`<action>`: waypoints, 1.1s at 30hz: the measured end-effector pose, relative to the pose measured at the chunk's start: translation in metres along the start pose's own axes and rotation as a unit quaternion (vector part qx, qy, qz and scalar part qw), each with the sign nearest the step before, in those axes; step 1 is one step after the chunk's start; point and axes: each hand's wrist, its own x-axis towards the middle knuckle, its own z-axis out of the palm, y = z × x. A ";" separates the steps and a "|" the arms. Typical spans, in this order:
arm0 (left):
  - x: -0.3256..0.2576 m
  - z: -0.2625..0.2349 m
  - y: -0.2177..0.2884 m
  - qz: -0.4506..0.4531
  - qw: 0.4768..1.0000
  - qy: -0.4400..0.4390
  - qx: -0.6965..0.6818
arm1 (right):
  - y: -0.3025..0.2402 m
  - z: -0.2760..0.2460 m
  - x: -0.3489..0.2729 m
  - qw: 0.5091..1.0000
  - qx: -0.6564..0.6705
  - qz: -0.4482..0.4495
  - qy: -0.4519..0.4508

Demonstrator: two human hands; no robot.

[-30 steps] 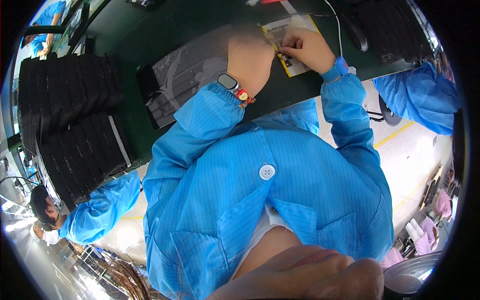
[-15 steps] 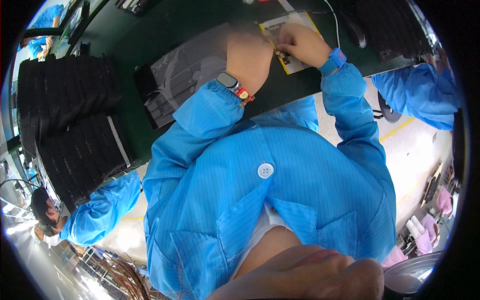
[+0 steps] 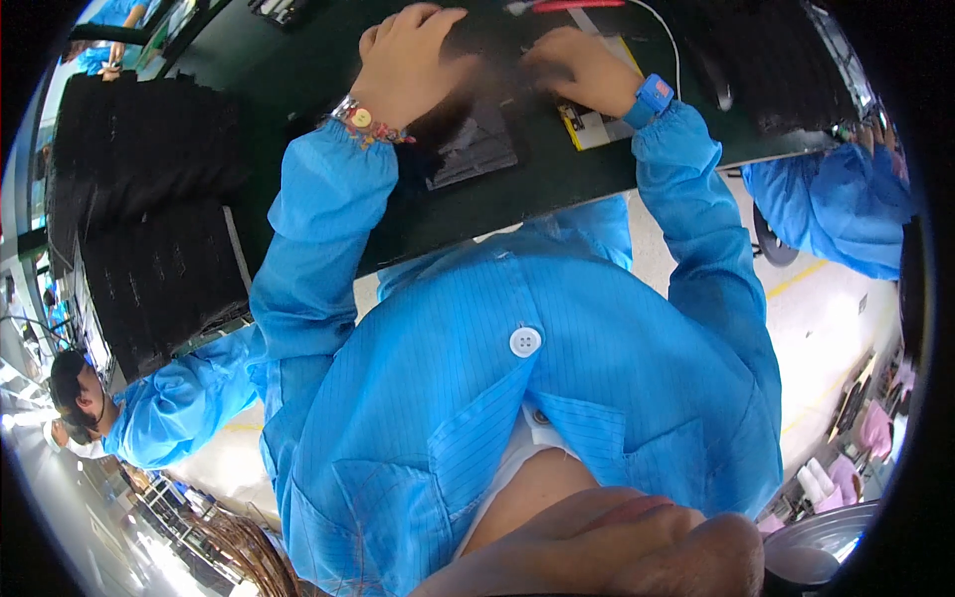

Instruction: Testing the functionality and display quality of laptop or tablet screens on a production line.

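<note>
My left hand (image 3: 410, 68) is over the far-left part of the tabletop, its fingers spread and its thumb blurred. Beside and partly beneath it lies a dark, glossy, ribbed tray (image 3: 477, 149), smeared by motion; whether the hand touches it I cannot tell. Farther right, my right hand (image 3: 585, 72) is bent over a flat white piece with yellow edges (image 3: 595, 129). Its fingertips are blurred and in shadow, so any hold is hidden.
Black trays (image 3: 149, 229) stand in tall stacks at the left, and another dark stack (image 3: 781, 65) at the right. A red tool (image 3: 577, 6) and a white cable (image 3: 668, 30) lie at the back. Co-workers' blue sleeves (image 3: 179, 413) show at both sides.
My left hand has moved left and away from my right hand, fingers spreading. The dark tray has shifted right and turned. My right hand has moved slightly left.
</note>
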 end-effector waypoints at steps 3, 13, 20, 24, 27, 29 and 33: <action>-0.016 0.010 -0.016 -0.055 0.986 -0.156 0.001 | -0.004 -0.009 0.003 0.991 0.108 0.053 -0.061; -0.041 0.006 0.004 -0.165 0.961 -0.203 -0.094 | 0.017 -0.027 -0.003 0.897 0.341 0.234 -0.155; 0.022 0.021 0.061 -0.028 0.981 -0.130 -0.140 | 0.027 -0.016 -0.009 0.834 0.491 0.210 -0.140; 0.033 0.050 0.076 -0.022 0.981 -0.150 -0.121 | 0.038 -0.011 -0.014 0.825 0.494 0.226 -0.155; 0.029 0.052 0.080 -0.007 0.985 -0.140 -0.101 | 0.032 -0.010 -0.019 0.809 0.535 0.227 -0.094; 0.025 0.045 0.076 -0.022 0.983 -0.143 -0.115 | 0.035 -0.010 -0.021 0.806 0.540 0.228 -0.082; 0.013 0.037 0.070 -0.036 0.983 -0.141 -0.114 | 0.035 -0.014 -0.021 0.817 0.514 0.253 -0.066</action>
